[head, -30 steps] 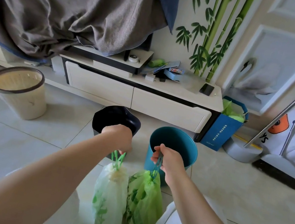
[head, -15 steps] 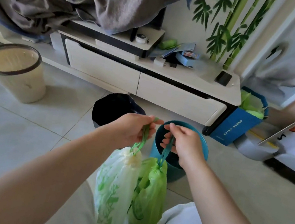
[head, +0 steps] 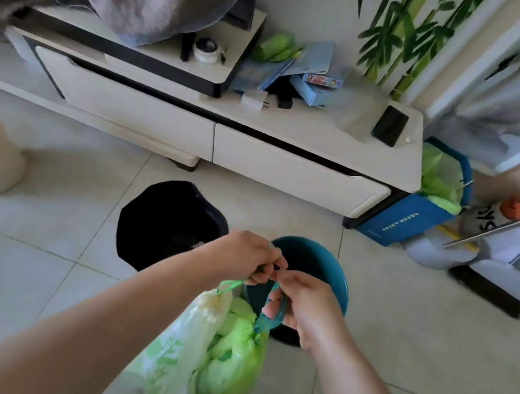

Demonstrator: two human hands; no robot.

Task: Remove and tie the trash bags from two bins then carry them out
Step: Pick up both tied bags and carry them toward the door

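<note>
One head-worn camera looks forward and steeply down.

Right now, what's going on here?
A person holds two trash bags up by their drawstrings. The left hand grips the string of the white bag, and the right hand grips the string of the green bag. Both bags are out of the bins, cinched at the top and hanging side by side. The hands are close together over the teal bin, with the black bin just to its left.
</note>
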